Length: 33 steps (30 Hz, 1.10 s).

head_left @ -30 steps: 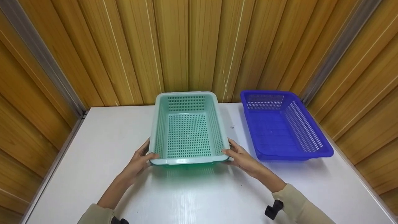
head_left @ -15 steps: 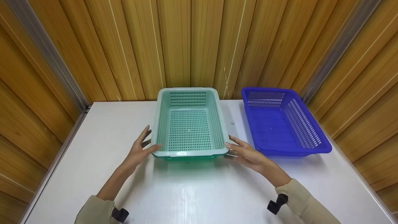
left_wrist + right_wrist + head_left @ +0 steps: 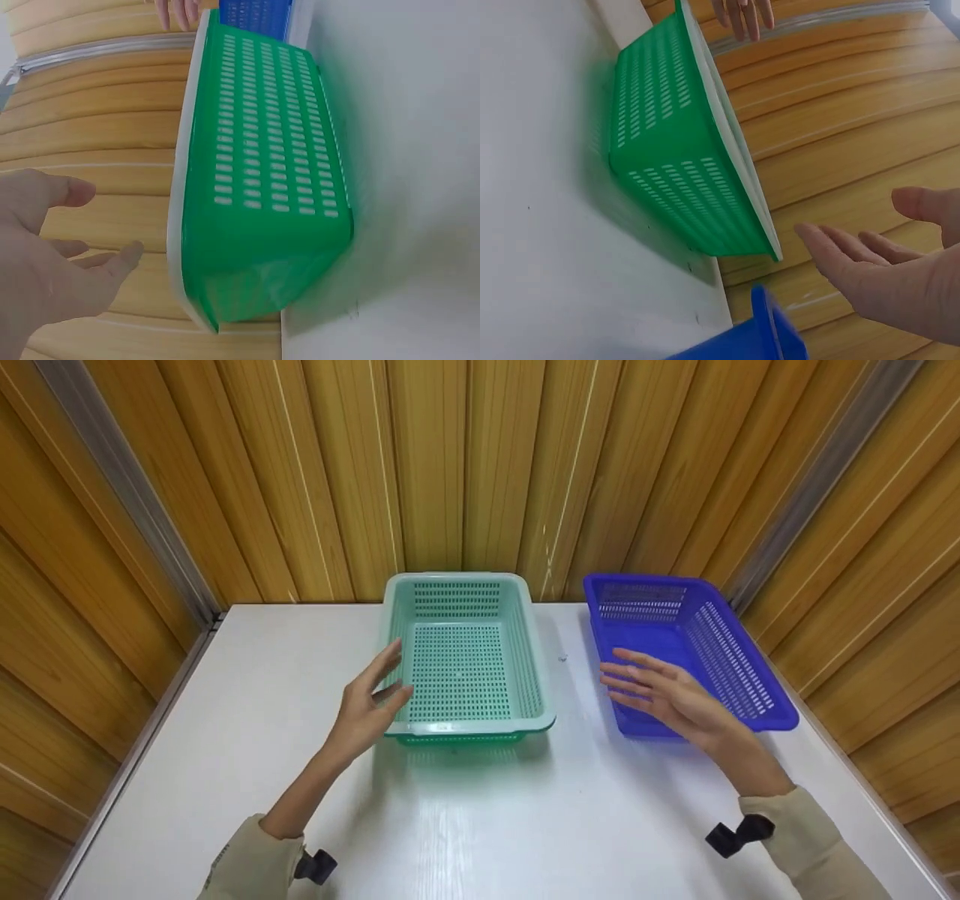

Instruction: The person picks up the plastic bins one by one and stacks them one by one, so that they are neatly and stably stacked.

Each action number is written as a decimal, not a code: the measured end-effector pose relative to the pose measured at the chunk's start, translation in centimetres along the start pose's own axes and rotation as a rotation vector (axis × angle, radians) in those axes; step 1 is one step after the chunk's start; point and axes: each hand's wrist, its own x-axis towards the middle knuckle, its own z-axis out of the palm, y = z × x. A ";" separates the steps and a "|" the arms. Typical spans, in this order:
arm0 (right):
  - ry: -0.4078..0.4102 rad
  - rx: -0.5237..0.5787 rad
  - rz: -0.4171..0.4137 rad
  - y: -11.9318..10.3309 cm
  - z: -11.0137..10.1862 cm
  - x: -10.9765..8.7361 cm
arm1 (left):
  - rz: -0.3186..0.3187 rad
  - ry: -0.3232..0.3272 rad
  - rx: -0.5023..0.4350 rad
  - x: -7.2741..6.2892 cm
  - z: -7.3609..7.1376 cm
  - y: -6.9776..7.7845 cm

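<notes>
On the surface (image 3: 465, 832) the green basket (image 3: 457, 671) is pointing lengthwise away, the relaxed, empty left grip (image 3: 364, 706) (the nearer one) hovering above its near-left side, the empty right grip (image 3: 673, 697) above the blue basket (image 3: 720, 660).

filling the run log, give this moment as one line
left hand: empty; right hand: empty; pale basket: inside green basket; blue basket: apart

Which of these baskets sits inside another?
The pale mint basket: it is nested in the bright green basket, while the blue basket stands apart to the right.
</notes>
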 end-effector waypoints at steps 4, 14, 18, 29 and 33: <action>0.017 0.031 -0.073 -0.1 -2.1 -1.2 | 0.002 -0.088 -0.128 -0.3 2.9 0.4; 0.040 0.140 -0.251 -0.8 -7.7 -4.6 | 0.013 -0.401 -0.336 0.2 10.0 1.5; 0.085 0.201 -0.327 -1.1 -9.5 -5.8 | -0.002 -0.503 -0.409 0.6 12.8 1.4; 0.201 0.088 -0.405 -1.4 -12.8 -7.5 | -0.223 -0.600 -0.588 1.7 17.9 1.0; 0.251 0.004 -0.426 -0.6 -14.1 -8.3 | -0.335 -0.624 -0.623 1.2 20.0 0.8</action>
